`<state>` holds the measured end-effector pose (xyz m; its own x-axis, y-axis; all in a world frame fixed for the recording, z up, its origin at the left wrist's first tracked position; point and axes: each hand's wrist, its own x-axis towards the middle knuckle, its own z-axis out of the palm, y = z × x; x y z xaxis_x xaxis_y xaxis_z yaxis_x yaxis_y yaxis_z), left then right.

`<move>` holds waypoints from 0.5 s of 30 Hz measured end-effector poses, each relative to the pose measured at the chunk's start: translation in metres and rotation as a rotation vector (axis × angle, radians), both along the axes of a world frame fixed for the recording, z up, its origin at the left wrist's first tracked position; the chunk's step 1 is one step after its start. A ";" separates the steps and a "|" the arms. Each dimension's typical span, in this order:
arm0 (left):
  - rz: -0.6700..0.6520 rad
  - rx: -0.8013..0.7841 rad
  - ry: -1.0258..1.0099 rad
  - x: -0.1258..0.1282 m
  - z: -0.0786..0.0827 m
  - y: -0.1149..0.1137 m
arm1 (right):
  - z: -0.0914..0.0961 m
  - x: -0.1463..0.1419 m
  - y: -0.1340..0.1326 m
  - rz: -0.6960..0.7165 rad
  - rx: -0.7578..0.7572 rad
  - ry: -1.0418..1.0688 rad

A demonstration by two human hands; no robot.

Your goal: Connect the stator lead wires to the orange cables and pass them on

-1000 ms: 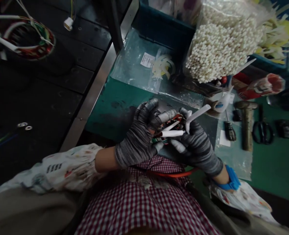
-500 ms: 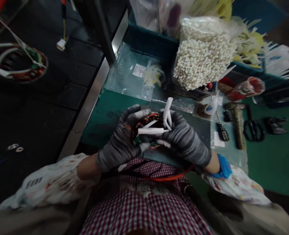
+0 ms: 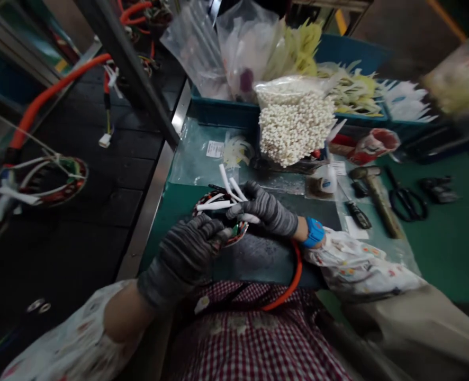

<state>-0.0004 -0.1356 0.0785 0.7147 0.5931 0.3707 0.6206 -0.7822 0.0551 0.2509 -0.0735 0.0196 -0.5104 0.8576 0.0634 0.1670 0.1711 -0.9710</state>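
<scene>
A ring-shaped motor stator with coloured windings lies on the bench in front of me. White sleeved leads stick out of it to the left and upward. My left hand, in a grey striped glove, has its fingers bent together over the near-left rim of the stator; its palm side is hidden. Gloved the same way, my right hand is at the ring's right side, its fingers closed around the base of the white leads. An orange cable curves below my right wrist toward my apron.
Behind the stator stands a bag of small white pieces, beside blue bins of plastic parts. On the right lie a screwdriver, a hammer and scissors. Another stator sits left, past the metal bench edge.
My view has tilted up and shifted. My left hand has drawn back from around the stator's left side to its near rim. The white leads now point more to the left.
</scene>
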 end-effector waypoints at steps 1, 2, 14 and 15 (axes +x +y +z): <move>-0.064 0.022 0.025 0.003 0.002 -0.001 | 0.002 0.003 -0.002 0.033 0.065 -0.013; -0.088 0.042 0.040 0.007 0.003 -0.002 | 0.005 0.007 -0.006 0.072 0.146 -0.031; -0.034 0.228 0.208 -0.003 -0.003 -0.028 | 0.023 0.126 0.009 -0.866 0.870 -0.725; -0.045 0.228 0.168 -0.006 -0.005 -0.022 | 0.021 0.129 0.017 -0.857 0.845 -0.742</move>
